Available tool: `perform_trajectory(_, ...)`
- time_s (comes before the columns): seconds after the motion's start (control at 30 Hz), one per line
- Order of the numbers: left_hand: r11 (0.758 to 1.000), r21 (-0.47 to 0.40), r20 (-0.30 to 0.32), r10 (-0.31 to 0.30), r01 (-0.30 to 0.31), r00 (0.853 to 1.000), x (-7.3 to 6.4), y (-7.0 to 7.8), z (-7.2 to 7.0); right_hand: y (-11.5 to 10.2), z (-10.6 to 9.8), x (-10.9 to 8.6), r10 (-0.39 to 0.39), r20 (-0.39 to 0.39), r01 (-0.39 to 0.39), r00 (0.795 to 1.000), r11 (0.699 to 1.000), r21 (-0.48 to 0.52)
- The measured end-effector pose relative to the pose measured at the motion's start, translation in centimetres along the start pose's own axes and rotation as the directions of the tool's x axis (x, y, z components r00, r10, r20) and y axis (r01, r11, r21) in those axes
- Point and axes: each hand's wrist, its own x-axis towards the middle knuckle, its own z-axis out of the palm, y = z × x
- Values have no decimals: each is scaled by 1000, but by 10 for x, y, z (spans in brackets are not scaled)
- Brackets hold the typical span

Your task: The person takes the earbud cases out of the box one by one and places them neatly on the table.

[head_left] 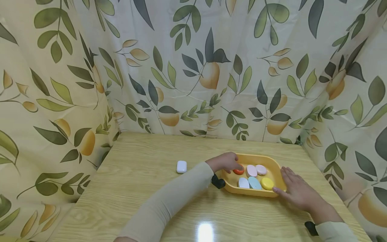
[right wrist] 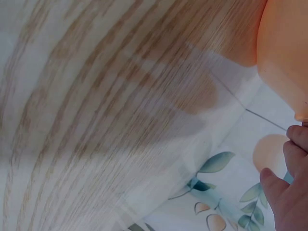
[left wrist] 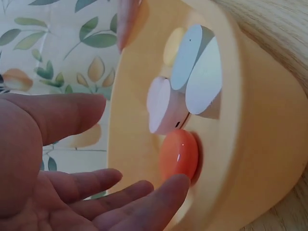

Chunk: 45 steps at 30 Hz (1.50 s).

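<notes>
A yellow-orange tray [head_left: 251, 192] with rounded corners stands on the table's right half. In it lie a glossy orange-red round piece [left wrist: 178, 153], a light pink piece [head_left: 251, 170], a lilac-pink piece [head_left: 261, 169], a white piece [head_left: 243, 183], a light blue piece [head_left: 255, 183] and a yellow round piece [head_left: 267, 183]. My left hand [head_left: 226, 162] reaches over the tray's left end, fingers spread and one fingertip right at the orange-red piece. At the tray's right end my right hand [head_left: 297, 190] rests along the rim with straight fingers, thumb at the near corner.
A small white rounded case [head_left: 181, 167] lies on the wooden table [head_left: 139, 188], left of the tray. Behind the table and at both sides hangs a curtain [head_left: 193, 67] printed with leaves and fruit.
</notes>
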Motion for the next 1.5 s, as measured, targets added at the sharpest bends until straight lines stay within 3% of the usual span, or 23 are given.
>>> perform_trajectory(0.23, 997, 66, -21, -33, 34, 999, 8, -1, 5, 1, 5, -1, -13, -7, 13, 1000, 1000, 12)
perform_trajectory(0.5, 987, 155, -31, -28, 32, 999, 18, 1, 8, 1, 2, 1, -8, -4, 8, 1000, 1000, -10)
perform_trajectory(0.77, 986, 164, -33, -36, 41, 999, 29, -5, 13, -3, 1, 1, -17, -5, 17, 1000, 1000, 7)
perform_trajectory(1.03, 974, 222, -52, -27, 38, 998, 35, -1, 15, -3, -1, 1, -3, -7, 3, 1000, 1000, 5)
perform_trajectory(1.33, 956, 274, -66, -88, 102, 994, 37, 5, 18, -2, 2, -1, 11, -4, -11, 1000, 1000, 21)
perform_trajectory(1.5, 955, 279, -39, -92, 99, 995, 37, 7, 16, -2, 2, 0, 4, -9, -4, 1000, 1000, 10)
